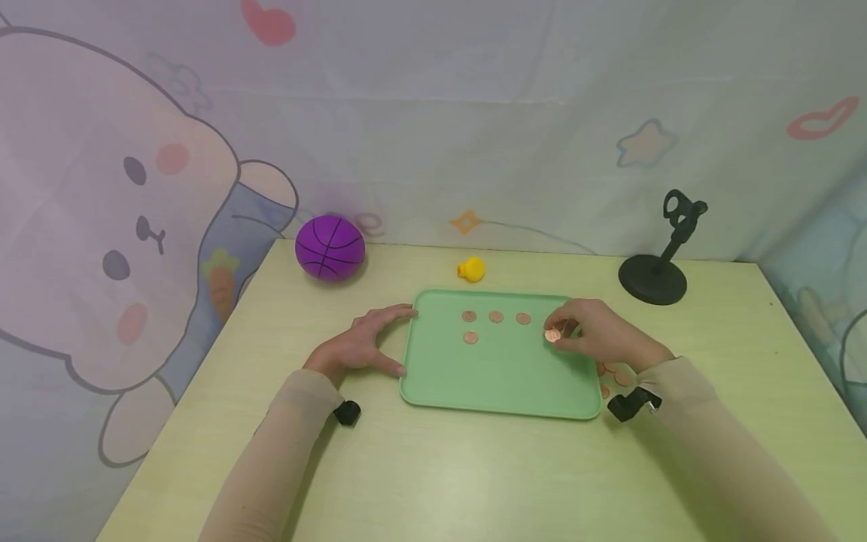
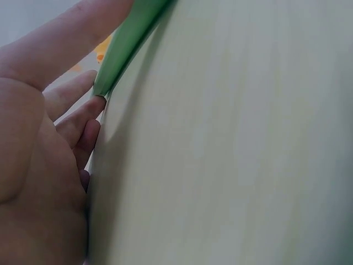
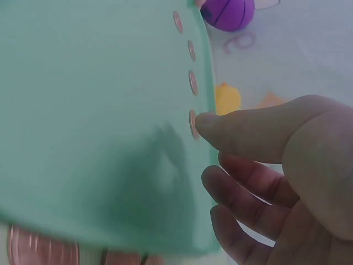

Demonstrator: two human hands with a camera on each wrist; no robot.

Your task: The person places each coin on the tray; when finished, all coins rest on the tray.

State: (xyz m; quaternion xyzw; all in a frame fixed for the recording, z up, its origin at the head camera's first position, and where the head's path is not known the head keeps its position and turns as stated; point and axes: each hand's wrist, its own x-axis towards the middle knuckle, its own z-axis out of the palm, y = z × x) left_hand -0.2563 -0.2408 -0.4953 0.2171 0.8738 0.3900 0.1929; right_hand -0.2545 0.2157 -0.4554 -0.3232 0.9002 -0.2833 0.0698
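A light green tray (image 1: 501, 376) lies on the table with several copper coins (image 1: 496, 317) on it. Three form a row near its far rim, and another coin (image 1: 470, 337) sits just below the leftmost of them. Between thumb and fingertips, my right hand (image 1: 596, 331) pinches a copper coin (image 1: 552, 335) over the tray's right part; the right wrist view shows the thumb against this coin (image 3: 193, 126). My left hand (image 1: 359, 342) has its fingers and thumb spread along the tray's left rim, touching it, as the left wrist view also shows at the rim (image 2: 118, 61).
More copper coins (image 1: 622, 378) lie beside the tray's right edge, partly hidden by the right wrist. Behind the tray sits a small yellow toy (image 1: 474, 269). A purple ball (image 1: 330, 248) is at back left, a black stand (image 1: 653, 280) at back right.
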